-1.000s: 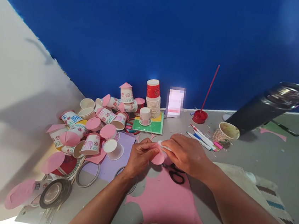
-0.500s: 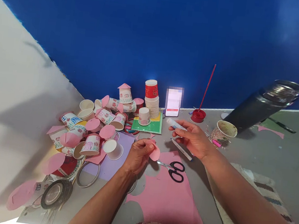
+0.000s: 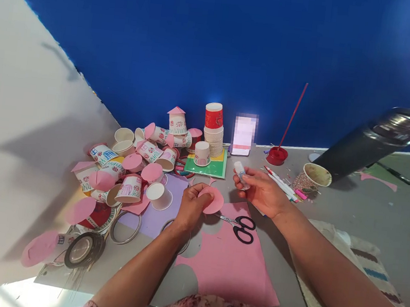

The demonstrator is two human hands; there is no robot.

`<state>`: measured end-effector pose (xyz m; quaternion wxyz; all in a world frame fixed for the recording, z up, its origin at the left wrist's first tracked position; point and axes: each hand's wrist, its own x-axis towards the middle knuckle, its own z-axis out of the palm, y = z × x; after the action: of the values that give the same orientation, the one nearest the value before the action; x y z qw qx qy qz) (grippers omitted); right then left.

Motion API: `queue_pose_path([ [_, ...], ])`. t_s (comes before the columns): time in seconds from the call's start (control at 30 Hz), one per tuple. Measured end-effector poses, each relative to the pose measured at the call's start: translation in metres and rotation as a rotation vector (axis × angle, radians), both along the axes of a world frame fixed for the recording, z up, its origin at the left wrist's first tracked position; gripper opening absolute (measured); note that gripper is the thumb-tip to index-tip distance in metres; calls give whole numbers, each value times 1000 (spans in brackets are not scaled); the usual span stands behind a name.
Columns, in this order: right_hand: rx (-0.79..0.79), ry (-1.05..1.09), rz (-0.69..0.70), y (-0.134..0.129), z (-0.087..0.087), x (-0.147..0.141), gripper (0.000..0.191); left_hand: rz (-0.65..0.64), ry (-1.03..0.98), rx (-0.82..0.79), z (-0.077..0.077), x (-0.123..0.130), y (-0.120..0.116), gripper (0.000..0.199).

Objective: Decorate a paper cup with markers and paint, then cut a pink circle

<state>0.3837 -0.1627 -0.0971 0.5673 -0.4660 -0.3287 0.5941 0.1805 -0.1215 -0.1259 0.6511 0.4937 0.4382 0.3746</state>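
Observation:
Pinched between the thumb and fingers of my left hand [image 3: 194,205] is a round pink paper disc [image 3: 215,201]. My right hand [image 3: 263,193] grips a small white glue stick [image 3: 240,172] with bluish print, tilted upward. Black-handled scissors [image 3: 244,229] lie just below, between the two hands, on a cut pink paper sheet [image 3: 233,269]. To the left of my left hand, a plain white paper cup [image 3: 159,196] stands upside down on a purple sheet [image 3: 177,185].
Decorated paper cups with pink tops [image 3: 130,188] crowd the left side, near tape rolls [image 3: 83,250]. A cup stack [image 3: 213,137] and phone [image 3: 244,135] stand at the back. Markers [image 3: 278,183], a patterned cup [image 3: 312,179], a dark flask [image 3: 370,146] and a cloth [image 3: 354,267] are right.
The pink disc has turned more face-up in my left hand. My right hand has tipped the glue stick more upright. The view has shifted slightly.

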Motion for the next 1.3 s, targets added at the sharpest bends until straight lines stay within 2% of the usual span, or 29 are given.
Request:
queue_pose_path([
  [0.2,-21,-224,13,-4,-11,-10,37,-48,86,54,3,0,-4,15],
  [0.37,94,-723,74,-7,-14,-18,33,-82,114,77,5,1,-7,17],
  [0.47,110,-857,82,-8,-15,-21,33,-99,119,88,4,2,-8,17],
  [0.63,72,-863,71,-9,-14,-22,33,-123,98,97,3,4,-9,18],
  [0.8,38,-758,74,-7,-12,-19,30,-135,84,72,3,3,-5,25],
  [1.03,-2,-659,-15,-2,-13,-9,47,-99,87,24,-1,0,-3,24],
  [1.2,43,-693,65,-5,-16,-14,39,-95,104,43,0,1,-3,26],
  [1.3,54,-749,66,-7,-16,-19,34,-106,102,53,3,2,-5,27],
])
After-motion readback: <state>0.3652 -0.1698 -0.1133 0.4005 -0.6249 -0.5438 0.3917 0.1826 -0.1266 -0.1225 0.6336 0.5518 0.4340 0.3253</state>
